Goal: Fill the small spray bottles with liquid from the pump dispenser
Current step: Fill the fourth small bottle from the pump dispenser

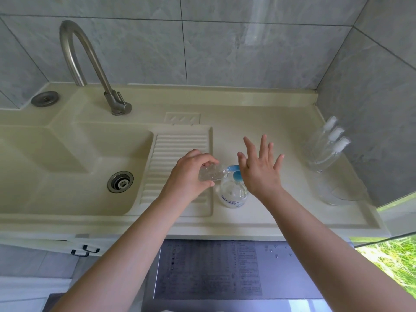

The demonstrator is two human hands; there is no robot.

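Sink w/ faucet, washboard

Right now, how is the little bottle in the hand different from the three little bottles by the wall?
The small bottle lies tilted sideways in the left hand, its open mouth at the blue nozzle of the pump dispenser. The three spray bottles stand on the counter, untouched. They wear white spray tops; the held one has none. All are small and clear.

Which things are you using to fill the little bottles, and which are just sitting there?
For the job: pump dispenser; small bottle held in the left hand; right hand open on the pump; three capped spray bottles by the wall.

Just sitting there: faucet; sink and its drain; ribbed washboard.
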